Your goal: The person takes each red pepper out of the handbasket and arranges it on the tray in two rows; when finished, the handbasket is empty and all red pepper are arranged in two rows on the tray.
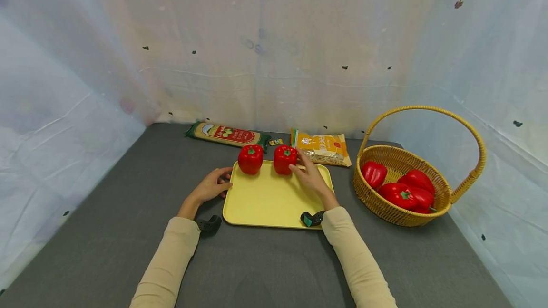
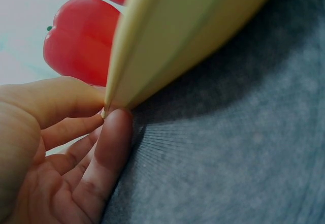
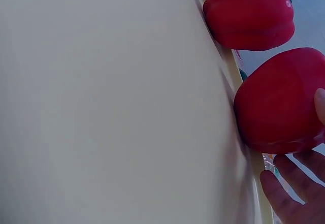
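A yellow tray lies on the dark table. My left hand pinches its left rim, thumb and fingers meeting at the edge in the left wrist view. Two red bell peppers stand along the tray's far side: the left pepper and the right pepper. Against the right pepper's right side is my right hand. In the right wrist view a digit overlaps that pepper, while spread, fairly straight fingers lie beside it. Whether they press on it is hard to tell.
A wicker basket with a tall handle holds several red peppers at the right. Behind the tray lie a long green-ended packet, a small yellow-and-black packet and an orange-and-white bag. A pale curtain hangs behind.
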A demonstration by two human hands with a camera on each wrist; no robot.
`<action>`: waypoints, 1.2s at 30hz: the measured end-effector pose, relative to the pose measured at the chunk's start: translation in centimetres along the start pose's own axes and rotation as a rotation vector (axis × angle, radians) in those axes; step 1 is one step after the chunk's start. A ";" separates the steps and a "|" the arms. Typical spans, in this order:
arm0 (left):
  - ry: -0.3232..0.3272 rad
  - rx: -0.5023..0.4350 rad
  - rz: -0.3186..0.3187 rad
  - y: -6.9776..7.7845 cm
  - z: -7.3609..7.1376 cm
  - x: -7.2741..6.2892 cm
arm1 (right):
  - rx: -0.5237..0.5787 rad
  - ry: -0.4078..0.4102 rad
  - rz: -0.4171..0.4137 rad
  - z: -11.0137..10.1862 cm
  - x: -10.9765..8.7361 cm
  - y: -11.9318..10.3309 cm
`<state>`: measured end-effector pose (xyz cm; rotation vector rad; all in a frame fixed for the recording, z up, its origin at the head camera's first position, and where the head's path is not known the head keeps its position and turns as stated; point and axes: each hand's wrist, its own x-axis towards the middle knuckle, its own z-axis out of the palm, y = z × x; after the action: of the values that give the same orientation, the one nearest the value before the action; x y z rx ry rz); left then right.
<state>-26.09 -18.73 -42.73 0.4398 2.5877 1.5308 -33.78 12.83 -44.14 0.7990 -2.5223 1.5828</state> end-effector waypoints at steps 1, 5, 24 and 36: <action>0.002 0.001 -0.002 0.0 0.0 0.0 | 0.000 -0.001 -0.002 0.0 0.0 0.1; 0.006 0.003 -0.010 0.1 0.0 0.0 | -0.024 -0.003 0.013 0.0 0.0 0.2; 0.012 0.009 -0.018 -1.1 0.2 0.7 | 0.078 0.016 0.083 -0.9 -1.0 -4.7; 0.030 0.001 -0.033 -4.3 0.3 2.1 | -0.002 0.172 -0.099 -4.1 -2.6 -6.6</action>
<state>-28.88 -19.79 -46.51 0.3745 2.6049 1.5371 -29.47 15.14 -37.61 0.7402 -2.3275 1.5460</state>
